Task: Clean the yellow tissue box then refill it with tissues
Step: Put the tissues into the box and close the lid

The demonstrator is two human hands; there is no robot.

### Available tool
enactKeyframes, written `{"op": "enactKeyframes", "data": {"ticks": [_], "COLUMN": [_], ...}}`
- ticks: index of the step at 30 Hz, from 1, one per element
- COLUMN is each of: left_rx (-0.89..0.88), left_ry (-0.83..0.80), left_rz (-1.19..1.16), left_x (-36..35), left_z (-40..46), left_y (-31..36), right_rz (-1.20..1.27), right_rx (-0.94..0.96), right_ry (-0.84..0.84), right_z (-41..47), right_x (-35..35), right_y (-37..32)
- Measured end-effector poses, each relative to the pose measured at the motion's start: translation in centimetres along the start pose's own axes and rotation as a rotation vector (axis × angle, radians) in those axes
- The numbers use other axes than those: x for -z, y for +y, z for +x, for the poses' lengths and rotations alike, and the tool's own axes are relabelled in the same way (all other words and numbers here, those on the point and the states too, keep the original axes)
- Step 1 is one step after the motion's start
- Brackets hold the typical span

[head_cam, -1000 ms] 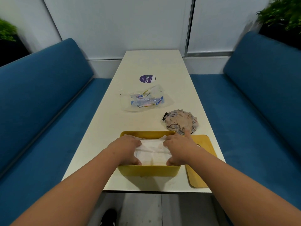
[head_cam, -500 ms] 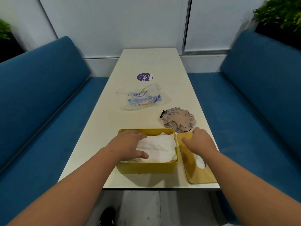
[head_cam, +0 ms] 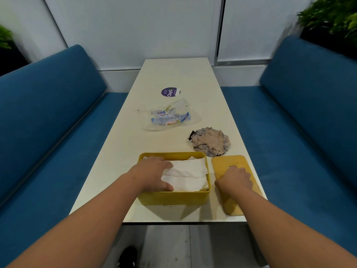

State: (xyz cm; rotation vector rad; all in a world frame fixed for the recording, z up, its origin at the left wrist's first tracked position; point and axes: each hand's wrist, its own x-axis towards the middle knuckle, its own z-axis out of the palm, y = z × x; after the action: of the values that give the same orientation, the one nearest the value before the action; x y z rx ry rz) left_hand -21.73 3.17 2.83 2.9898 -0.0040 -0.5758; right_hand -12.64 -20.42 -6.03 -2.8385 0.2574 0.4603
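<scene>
The yellow tissue box (head_cam: 173, 198) stands open near the front edge of the white table (head_cam: 119, 151). A stack of white tissues (head_cam: 189, 175) fills it. My left hand (head_cam: 152, 175) lies flat on the left part of the stack, fingers spread, pressing down. The box's yellow lid (head_cam: 228, 161) lies flat on the table just right of the box. My right hand (head_cam: 235, 178) rests on the lid, fingers curled over it and thumb at its left edge.
A crumpled brownish cloth (head_cam: 210, 141) sits just behind the lid. An empty clear plastic tissue wrapper (head_cam: 168, 118) lies mid-table, with a round purple sticker (head_cam: 170, 92) beyond it. Blue benches (head_cam: 48, 113) (head_cam: 309, 113) flank the table.
My right hand has left the tissues in the box, moved right onto the lid and closed on it. My left hand has stayed on the stack.
</scene>
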Motion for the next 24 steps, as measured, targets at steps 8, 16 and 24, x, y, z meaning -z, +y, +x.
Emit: {"op": "enactKeyframes", "data": {"ticks": [8,16,24], "left_rx": [-0.007,-0.028,-0.281], "left_ry": [0.024,0.299,0.437], "left_rz": [-0.046,-0.162,0.189], "left_x": [0.7,3.7,7.5], "left_z": [0.0,-0.2,-1.3], "left_y": [0.2,-0.5,-1.2], "right_rz": [0.118,0.191,-0.074], "right_rx": [0.074,0.471,1.03], "right_ry": [0.038,0.198,0.045], "right_z": [0.6,-1.9,-7.1], "right_x": [1.4,9.8,11.9], "right_y": [-0.1,-4.5,-9.3]}}
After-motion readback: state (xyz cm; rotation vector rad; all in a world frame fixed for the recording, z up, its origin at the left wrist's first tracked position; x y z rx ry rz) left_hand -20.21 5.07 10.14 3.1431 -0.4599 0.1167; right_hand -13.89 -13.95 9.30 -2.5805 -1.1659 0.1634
